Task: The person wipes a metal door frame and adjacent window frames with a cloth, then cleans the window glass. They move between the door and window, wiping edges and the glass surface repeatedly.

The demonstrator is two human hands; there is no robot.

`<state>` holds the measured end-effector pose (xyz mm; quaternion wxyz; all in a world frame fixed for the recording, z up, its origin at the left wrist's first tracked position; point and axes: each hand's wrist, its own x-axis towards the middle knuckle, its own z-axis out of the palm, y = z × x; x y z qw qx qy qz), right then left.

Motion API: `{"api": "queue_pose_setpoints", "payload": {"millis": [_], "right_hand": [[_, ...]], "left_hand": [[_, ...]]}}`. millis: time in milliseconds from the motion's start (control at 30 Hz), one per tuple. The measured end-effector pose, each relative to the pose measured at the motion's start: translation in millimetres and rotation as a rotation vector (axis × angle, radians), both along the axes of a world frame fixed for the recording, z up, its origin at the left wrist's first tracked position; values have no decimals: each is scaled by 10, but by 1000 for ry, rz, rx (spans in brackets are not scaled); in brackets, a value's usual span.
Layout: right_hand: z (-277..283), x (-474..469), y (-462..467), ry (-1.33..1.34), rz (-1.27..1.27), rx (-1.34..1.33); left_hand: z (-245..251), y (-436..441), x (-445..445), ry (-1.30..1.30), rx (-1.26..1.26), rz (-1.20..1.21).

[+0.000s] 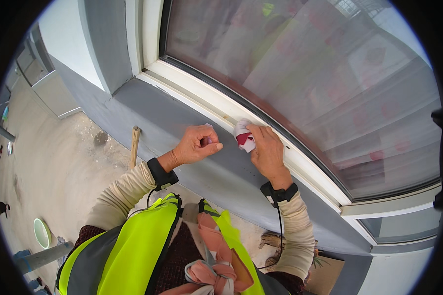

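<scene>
My right hand (pixel 267 151) grips a bunched white and dark red cloth (pixel 245 136) against the lower rail of a white window frame (pixel 206 97). To its left, over the grey sill (pixel 162 110), my left hand (pixel 199 143) is curled closed. A bit of lilac material, seemingly cloth, shows between its fingers and above the knuckles; most of it is hidden. The two hands are apart. Behind the large window pane (pixel 299 73) hang sheer curtains with pink patches, and the glass carries reflections.
A wooden stick (pixel 135 145) leans at the grey wall on the left. A pale green basin (pixel 42 233) and a grey pipe (pixel 46 257) are at lower left. Pieces of wood (pixel 272 240) and a cardboard sheet (pixel 326 273) lie at the wall's foot. A cable hangs from each wrist band.
</scene>
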<state>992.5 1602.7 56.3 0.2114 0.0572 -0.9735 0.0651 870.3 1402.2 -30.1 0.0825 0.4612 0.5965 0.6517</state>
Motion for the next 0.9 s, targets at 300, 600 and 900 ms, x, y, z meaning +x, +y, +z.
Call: {"api": "queue_pose_setpoints", "payload": {"millis": [300, 600, 900], "right_hand": [[16, -279, -236, 1, 60, -34], [-13, -1104, -820, -46, 183, 92], [-155, -2272, -1670, 26, 372, 146]], "left_hand": [[123, -473, 231, 12, 54, 8], [-862, -2121, 369, -474, -241, 436], [-1863, -3615, 1364, -773, -340, 1027]]}}
